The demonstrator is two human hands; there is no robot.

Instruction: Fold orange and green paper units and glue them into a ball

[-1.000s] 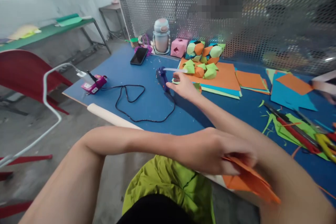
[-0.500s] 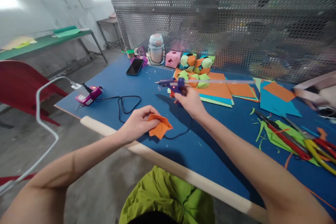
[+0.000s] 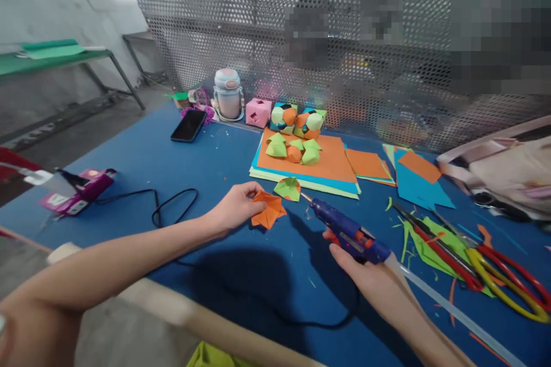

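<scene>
Between the thumb and fingers of my left hand (image 3: 236, 206) is a folded orange paper piece (image 3: 269, 210), shaped like an open star. My right hand (image 3: 365, 275) grips a blue hot glue gun (image 3: 346, 229), its nozzle pointing up and left. A long clear glue stick (image 3: 456, 309) sticks out of the gun's back. Just left of the nozzle tip lies a small green and orange folded paper piece (image 3: 287, 188); whether the tip touches it I cannot tell. Several green and orange folded pieces (image 3: 294, 149) rest on a stack of coloured paper (image 3: 336, 169).
A purple power adapter (image 3: 80, 190) with a black cord sits at left. Behind are a phone (image 3: 188, 125), a bottle (image 3: 228, 94), a pink paper cube (image 3: 258, 113) and paper balls. Scissors (image 3: 508, 281), a cutter (image 3: 443, 249) and green scraps lie at right, before a perforated metal screen (image 3: 241, 17).
The glue gun has swung down and toward me, its nozzle now angled up-left. A green and orange piece now shows on the table by the nozzle. The view has shifted right.
</scene>
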